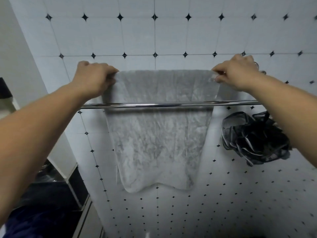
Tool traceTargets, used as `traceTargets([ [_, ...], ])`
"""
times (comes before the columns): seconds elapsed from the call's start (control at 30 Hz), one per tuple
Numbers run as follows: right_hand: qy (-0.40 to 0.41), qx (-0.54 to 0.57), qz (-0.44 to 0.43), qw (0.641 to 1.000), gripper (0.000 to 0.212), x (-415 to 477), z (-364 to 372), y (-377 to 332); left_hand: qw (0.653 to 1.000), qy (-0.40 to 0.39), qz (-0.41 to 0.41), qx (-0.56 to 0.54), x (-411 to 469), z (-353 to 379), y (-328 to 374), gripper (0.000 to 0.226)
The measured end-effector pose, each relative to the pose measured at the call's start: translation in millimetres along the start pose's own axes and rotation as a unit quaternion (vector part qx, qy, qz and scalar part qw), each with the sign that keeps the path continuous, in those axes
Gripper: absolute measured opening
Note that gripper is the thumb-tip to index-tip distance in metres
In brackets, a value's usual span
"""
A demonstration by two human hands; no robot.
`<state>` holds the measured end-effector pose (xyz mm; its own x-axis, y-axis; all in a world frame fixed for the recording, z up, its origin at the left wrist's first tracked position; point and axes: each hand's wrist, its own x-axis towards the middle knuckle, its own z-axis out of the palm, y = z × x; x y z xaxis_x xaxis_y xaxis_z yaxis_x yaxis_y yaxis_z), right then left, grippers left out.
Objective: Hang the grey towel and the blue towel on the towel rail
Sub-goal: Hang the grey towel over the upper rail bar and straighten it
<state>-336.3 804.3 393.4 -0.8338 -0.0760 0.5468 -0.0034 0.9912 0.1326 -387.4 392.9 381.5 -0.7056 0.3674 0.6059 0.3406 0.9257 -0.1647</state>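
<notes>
The grey towel (157,134) hangs flat against the tiled wall, behind the chrome towel rail (154,105). My left hand (93,78) grips its top left corner and my right hand (236,73) pinches its top right corner, both above the rail. The top edge is stretched straight between my hands. Its lower edge dangles well below the rail. A dark blue cloth (34,220), probably the blue towel, lies at the bottom left, partly hidden by my left forearm.
A black mesh bath sponge (252,138) hangs at the right, just below the rail. The white tiled wall with dark diamonds (154,35) is straight ahead. A white cabinet or door frame (20,66) stands at the left.
</notes>
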Motion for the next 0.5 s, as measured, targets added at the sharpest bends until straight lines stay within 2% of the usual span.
traceTargets([
  [0.1, 0.011, -0.08, 0.015, 0.997, 0.015, -4.0, 4.5, 1.8, 1.0, 0.021, 0.0, 0.012, -2.0, 4.6, -10.7, 0.025],
  [0.17, 0.031, -0.081, 0.034, 0.996, 0.022, -7.0, 7.7, -2.8, 1.0, 0.024, 0.002, 0.009, -0.4, 4.6, -10.2, 0.025],
  [0.23, 0.11, -0.012, 0.075, 0.991, 0.027, -19.3, 6.6, -12.1, 0.998, 0.066, -0.004, -0.006, -7.3, 3.1, -4.8, 0.031],
  [0.3, 0.212, 0.125, 0.122, 0.962, 0.024, -49.6, 9.5, -25.3, 0.98, 0.186, 0.002, -0.062, -33.6, 1.0, 5.7, 0.033],
  [0.33, 0.236, 0.188, 0.13, 0.945, 0.019, -70.3, 17.5, -34.8, 0.964, 0.245, 0.009, -0.102, -55.2, 3.1, 13.3, 0.03],
  [0.37, 0.227, 0.236, 0.137, 0.935, 0.016, -92.8, 30.3, -46.6, 0.951, 0.273, 0.011, -0.143, -80.9, 11.1, 21.4, 0.024],
  [0.4, 0.179, 0.273, 0.155, 0.932, 0.015, -113.4, 46.7, -57.9, 0.946, 0.269, 0.003, -0.183, -108.7, 23.0, 30.6, 0.02],
  [0.43, 0.099, 0.302, 0.183, 0.93, 0.019, -128.3, 64.5, -67.5, 0.947, 0.235, -0.023, -0.22, -134.7, 37.9, 38.9, 0.019],
  [0.5, -0.059, 0.337, 0.237, 0.909, 0.04, -141.0, 99.5, -75.4, 0.952, 0.108, -0.119, -0.26, -170.6, 72.1, 49.0, 0.018],
])
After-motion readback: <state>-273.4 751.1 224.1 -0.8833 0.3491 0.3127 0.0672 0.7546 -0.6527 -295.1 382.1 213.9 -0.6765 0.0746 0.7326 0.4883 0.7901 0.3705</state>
